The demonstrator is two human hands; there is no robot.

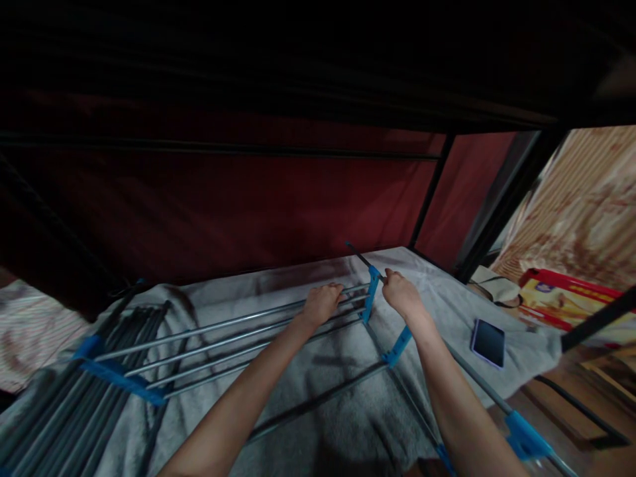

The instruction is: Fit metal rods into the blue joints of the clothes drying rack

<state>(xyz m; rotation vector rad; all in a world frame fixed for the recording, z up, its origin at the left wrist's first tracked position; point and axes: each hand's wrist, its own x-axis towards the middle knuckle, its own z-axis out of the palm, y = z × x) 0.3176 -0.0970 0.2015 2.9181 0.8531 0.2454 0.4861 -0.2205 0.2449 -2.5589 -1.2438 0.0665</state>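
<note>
A partly assembled metal rack lies on a grey blanket (348,404). Several silver tubes (209,326) run between a blue plastic connector (119,374) at the left and another blue bracket (370,295) at the right. My left hand (322,306) is closed around the upper tubes near their right end. With its fingers curled, my right hand (401,295) grips a grey pole (472,374) just right of that bracket; the pole passes through the bracket's top. Below my right hand, a further blue bracket (396,348) joins other poles. My forearms hide parts of the frame.
Loose grey tubes (74,411) are heaped at the left. A phone (488,342) lies on the blanket at right. Black bed-frame posts (432,192) and a dark red curtain (258,205) enclose the back. Beyond the edge sits a red and yellow box (571,298).
</note>
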